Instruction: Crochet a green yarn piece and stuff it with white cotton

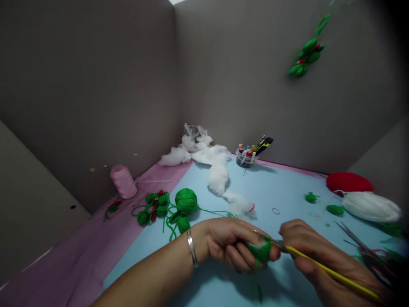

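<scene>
My left hand [238,245] is closed around a small green crocheted piece [261,251] with a bit of white stuffing showing at its top. Green yarn tails dangle below it. In my right hand [319,256] is a crochet hook [332,271] with a yellow handle, and its metal tip reaches to the green piece. Left of my left wrist lies a green yarn ball [186,201], from which a strand runs toward my left hand. Beside the ball sit finished-looking green and red crocheted pieces [156,207].
White stuffing [218,177] trails back to the corner. A clear tub of markers [246,157] stands near the back wall. Scissors [364,251], a white yarn skein [370,205] and a red skein [349,182] lie at right. A pink thread cone [123,182] stands left.
</scene>
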The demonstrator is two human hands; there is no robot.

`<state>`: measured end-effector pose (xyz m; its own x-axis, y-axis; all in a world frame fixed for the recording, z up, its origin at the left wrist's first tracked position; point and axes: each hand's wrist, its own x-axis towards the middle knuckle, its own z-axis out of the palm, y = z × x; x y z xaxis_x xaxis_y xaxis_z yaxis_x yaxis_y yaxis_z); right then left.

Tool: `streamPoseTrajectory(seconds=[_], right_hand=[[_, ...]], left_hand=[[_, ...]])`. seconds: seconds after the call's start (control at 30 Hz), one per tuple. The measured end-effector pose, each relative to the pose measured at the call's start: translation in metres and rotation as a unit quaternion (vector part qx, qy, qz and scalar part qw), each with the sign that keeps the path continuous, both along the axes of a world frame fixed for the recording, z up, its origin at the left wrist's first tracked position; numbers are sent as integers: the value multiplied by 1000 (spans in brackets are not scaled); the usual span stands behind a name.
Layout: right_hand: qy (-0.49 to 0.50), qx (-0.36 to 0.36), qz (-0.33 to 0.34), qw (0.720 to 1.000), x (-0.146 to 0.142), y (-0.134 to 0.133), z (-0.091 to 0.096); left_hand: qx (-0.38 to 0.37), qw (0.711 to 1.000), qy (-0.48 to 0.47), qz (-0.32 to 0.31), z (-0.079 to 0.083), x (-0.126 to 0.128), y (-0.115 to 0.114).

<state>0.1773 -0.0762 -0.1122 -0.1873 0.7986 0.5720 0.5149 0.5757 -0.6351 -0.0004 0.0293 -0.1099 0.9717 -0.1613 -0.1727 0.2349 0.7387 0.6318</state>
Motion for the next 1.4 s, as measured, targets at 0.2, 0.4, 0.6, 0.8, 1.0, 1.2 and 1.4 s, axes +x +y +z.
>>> streamPoseTrajectory(seconds=[0.2, 0.4, 0.6, 0.8, 1.0, 1.2, 1.4], right_hand=[[78, -52, 64, 994, 1, 3, -3], [67, -71, 81, 992, 5, 6, 4], [60, -92, 83, 991, 9, 6, 13], [61, -70, 90, 992, 6, 4, 34], [73, -94, 102, 988, 6, 4, 34], [132, -148, 136, 971, 12, 5, 16], [190, -182, 166, 950, 11, 8, 1]], left_hand=[[-11, 998, -3, -55, -1, -3, 1], [18, 998, 6, -57, 0, -6, 3], [35, 996, 44, -65, -1, -6, 5], [53, 995, 57, -56, 1, -6, 6], [53, 995, 56, -65, -2, -5, 6], [61, 994, 46, -74, -2, -5, 6], [65, 993, 28, -94, -5, -5, 5]])
